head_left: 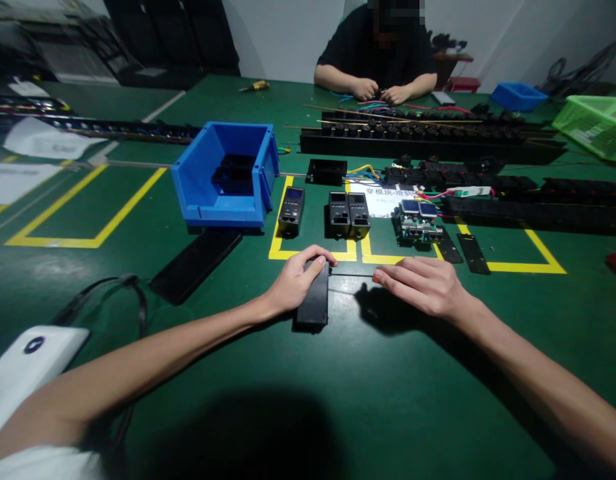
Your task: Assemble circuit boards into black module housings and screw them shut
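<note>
My left hand (299, 280) is wrapped round the top end of a black rectangular housing (314, 303) that lies flat on the green table. My right hand (424, 285) hovers just right of it, palm down, fingers held together and stretched toward the housing; a small red or orange bit shows at its fingertips, and I cannot tell what it is. Beyond my hands stand a black module with a small screen (291, 209), a pair of similar modules (349, 214) and an open circuit-board assembly (418, 223).
A blue bin (227, 175) holding black parts stands at the left behind a black flat plate (195, 263). Long black power strips (428, 143) and coloured wires lie farther back, where another person's hands (381, 91) work. A white device (25, 367) and cable sit near left.
</note>
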### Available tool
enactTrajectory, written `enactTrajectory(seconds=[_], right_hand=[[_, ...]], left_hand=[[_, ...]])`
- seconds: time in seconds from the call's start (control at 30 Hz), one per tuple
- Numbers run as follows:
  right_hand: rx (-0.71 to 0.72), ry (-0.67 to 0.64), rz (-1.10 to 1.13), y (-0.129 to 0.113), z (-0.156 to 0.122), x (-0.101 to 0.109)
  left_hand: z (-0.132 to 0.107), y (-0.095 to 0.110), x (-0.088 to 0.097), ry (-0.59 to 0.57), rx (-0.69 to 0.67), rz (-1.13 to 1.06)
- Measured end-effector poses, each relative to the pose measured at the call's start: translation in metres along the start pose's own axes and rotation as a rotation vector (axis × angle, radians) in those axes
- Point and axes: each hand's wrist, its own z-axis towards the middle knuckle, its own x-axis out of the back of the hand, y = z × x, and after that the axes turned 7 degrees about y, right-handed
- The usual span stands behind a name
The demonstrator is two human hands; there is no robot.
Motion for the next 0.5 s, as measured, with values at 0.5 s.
enactTrajectory(seconds=[0.5], right_hand=[[-0.729, -0.17, 0.739, -0.003, 0.013, 0.001]], left_hand=[[0.0, 0.0, 0.0, -0.012, 0.002, 0.036]])
